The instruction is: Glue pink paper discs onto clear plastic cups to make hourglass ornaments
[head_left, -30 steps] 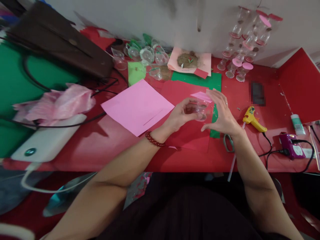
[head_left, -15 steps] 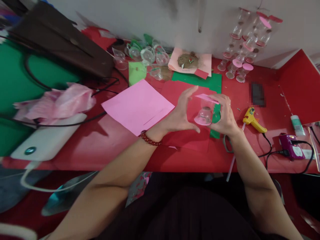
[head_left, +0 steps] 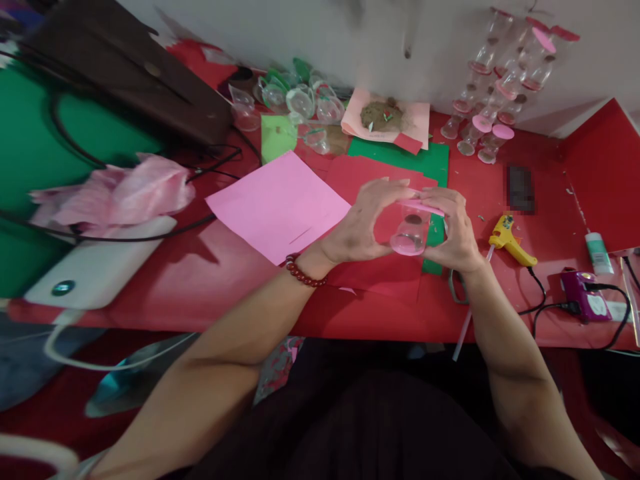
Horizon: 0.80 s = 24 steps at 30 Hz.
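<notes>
Both hands meet over the red table (head_left: 200, 287) around a small clear plastic cup (head_left: 410, 233) with a bit of brown stuff inside. A pink paper piece (head_left: 425, 205) lies across the cup's mouth. My left hand (head_left: 365, 223), with a red bead bracelet on the wrist, curls over the cup's left side with fingertips on the pink piece. My right hand (head_left: 453, 230) grips the cup's right side, thumb and fingers pressed on the pink piece.
A pink paper sheet (head_left: 277, 203) lies left of the hands, red and green sheets (head_left: 400, 160) beneath and behind. A yellow glue gun (head_left: 510, 239), a purple device (head_left: 583, 293) and a white tube (head_left: 597, 252) sit right. Clear cups (head_left: 300, 103) and capped cups (head_left: 493, 100) line the wall.
The cup went from tilted in my left hand to upright between both hands. My left fingers came down onto the pink piece, which now lies on the cup's mouth.
</notes>
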Tool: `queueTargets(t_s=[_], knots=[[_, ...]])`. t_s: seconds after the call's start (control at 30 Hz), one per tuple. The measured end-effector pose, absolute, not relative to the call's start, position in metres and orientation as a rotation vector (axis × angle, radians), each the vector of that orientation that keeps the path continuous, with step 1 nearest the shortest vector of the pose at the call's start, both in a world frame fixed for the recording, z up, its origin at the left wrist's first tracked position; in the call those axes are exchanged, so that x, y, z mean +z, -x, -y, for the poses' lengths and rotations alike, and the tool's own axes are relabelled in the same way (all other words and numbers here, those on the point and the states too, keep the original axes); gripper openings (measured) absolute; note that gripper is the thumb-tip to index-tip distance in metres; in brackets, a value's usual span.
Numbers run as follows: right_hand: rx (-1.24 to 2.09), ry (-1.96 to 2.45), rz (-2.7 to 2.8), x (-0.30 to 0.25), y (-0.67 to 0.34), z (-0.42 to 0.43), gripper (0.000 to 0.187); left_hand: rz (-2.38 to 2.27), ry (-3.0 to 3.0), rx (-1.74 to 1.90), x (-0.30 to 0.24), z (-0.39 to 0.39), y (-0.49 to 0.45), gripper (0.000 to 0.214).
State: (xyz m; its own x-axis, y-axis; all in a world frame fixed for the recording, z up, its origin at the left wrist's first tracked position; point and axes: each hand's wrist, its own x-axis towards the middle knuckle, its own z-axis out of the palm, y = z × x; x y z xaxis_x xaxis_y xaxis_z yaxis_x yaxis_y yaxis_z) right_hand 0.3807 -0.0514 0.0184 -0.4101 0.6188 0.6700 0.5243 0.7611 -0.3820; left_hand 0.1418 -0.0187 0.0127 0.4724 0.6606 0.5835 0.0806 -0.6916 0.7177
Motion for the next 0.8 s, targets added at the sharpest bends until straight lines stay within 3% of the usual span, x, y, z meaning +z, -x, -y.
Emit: queueTargets(t_s=[0.3, 0.57, 0.8], knots=[[0.094, 0.827, 2.073, 0.022, -0.381, 0.053, 0.073, -0.558, -2.118, 1.198, 0.018, 0.021, -0.137, 0.076], [0.279, 0.944, 2.087, 0.020, -0.378, 0.055, 0.086, -0.480, -1.941, 1.234, 0.003, 0.017, -0.143, 0.098], [0.522, 0.909, 2.140, 0.029, -0.386, 0.056, 0.098, -0.507, -1.885, 1.224, -0.004, 0.013, -0.141, 0.094]])
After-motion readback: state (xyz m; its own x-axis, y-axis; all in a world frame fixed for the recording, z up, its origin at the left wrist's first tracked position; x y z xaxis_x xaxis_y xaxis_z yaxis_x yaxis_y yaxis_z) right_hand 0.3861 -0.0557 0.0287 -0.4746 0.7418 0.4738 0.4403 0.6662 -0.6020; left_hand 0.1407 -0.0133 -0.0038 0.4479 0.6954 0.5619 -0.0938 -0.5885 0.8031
